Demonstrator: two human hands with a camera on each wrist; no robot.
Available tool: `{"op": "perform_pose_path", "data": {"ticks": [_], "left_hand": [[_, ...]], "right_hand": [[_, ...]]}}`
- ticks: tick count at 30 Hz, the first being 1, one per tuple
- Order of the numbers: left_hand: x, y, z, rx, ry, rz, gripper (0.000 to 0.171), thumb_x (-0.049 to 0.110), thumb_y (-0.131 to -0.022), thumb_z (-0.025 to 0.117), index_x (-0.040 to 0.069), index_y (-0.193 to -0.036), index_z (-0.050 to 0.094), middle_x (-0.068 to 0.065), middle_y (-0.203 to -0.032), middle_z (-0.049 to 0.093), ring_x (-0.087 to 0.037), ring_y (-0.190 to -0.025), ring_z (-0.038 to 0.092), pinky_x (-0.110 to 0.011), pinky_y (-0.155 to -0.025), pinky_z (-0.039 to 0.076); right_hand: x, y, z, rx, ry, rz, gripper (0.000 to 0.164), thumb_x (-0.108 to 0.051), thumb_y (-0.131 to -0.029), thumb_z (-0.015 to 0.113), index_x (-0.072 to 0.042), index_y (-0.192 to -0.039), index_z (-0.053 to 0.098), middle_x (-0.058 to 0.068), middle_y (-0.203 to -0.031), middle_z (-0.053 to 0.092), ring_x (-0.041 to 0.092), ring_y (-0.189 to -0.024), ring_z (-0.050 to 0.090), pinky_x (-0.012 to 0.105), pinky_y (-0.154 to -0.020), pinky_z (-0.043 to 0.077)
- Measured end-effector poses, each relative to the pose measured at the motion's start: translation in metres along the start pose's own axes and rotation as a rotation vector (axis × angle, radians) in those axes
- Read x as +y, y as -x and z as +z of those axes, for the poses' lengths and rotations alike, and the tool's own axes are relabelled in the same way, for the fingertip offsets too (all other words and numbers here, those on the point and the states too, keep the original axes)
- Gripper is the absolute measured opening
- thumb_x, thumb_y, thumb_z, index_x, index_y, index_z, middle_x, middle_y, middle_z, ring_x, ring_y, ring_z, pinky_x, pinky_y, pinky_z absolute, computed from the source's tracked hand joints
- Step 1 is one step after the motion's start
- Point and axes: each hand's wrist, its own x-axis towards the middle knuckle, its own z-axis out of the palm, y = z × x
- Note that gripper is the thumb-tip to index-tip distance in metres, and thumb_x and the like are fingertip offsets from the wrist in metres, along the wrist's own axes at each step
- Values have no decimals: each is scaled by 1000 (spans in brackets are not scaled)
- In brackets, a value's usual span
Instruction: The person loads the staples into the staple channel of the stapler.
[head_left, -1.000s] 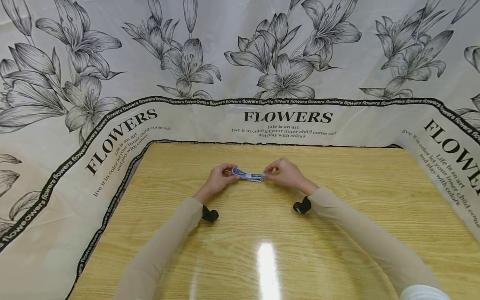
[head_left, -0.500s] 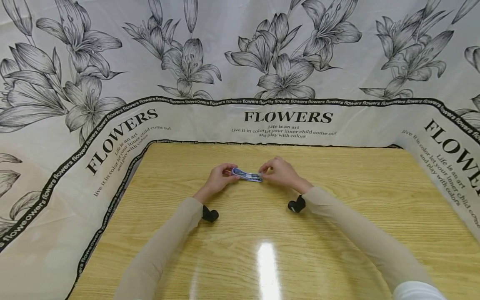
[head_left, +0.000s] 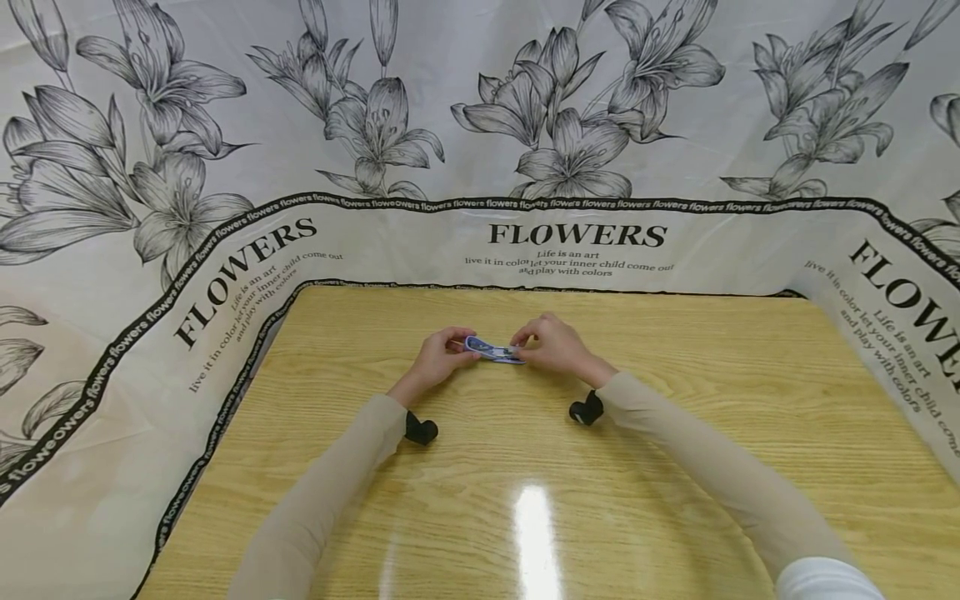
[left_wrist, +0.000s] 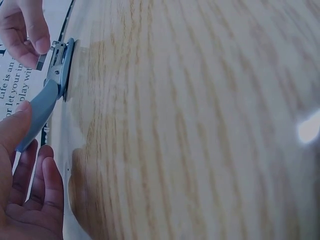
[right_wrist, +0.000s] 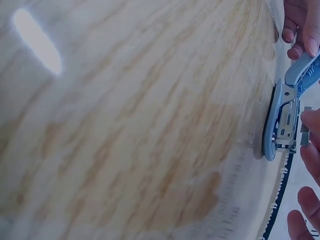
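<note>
A light-blue stapler (head_left: 489, 348) lies opened out on the table, its upper arm swung back and its metal staple channel (right_wrist: 287, 117) exposed. My left hand (head_left: 438, 355) pinches the end of the raised arm (left_wrist: 41, 111) between thumb and fingers. Over the other end, my right hand (head_left: 557, 345) pinches a short grey strip of staples (right_wrist: 305, 133) between thumb and fingertip. In the right wrist view, this strip stands close alongside the channel. The right fingers partly hide the stapler's front end in the head view.
The wood-grain table (head_left: 480, 450) stretches toward me, with a bright light reflection near the front. Behind it and at both sides hangs a white flower-print cloth (head_left: 405, 242). A black wrist camera (head_left: 422, 430) sits on each sleeve.
My right hand has moved left with the staple strip, from beyond the stapler's front end to over the channel. The left hand and the stapler have stayed in place.
</note>
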Motion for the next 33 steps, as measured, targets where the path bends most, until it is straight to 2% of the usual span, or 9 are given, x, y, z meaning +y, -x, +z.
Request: {"op": "perform_pose_path", "data": {"ticks": [4, 19, 33], "left_hand": [[1, 1, 0, 1, -7, -9, 42, 14, -87, 72, 3, -126, 61, -14, -120, 64, -20, -94, 59, -26, -82, 50], [-1, 1, 1, 11, -1, 7, 42, 12, -86, 72, 2, -126, 61, -15, -118, 65, -19, -92, 60, -23, -78, 50], [1, 1, 0, 6, -1, 12, 41, 13, -87, 71, 3, -125, 61, -15, -119, 65, -20, -92, 60, -24, -79, 50]], "right_hand": [[-1, 0, 0, 6, 0, -10, 18, -27, -84, 73, -17, -97, 76, -3, -93, 72, 16, -82, 49, 29, -68, 37], [-1, -1, 4, -1, -7, -27, 17, -27, -84, 74, -17, -96, 77, -2, -91, 72, 16, -79, 47, 27, -67, 35], [-1, -3, 3, -5, -8, -48, 16, -24, -84, 74, -14, -97, 77, -1, -92, 73, 19, -82, 51, 28, -68, 37]]}}
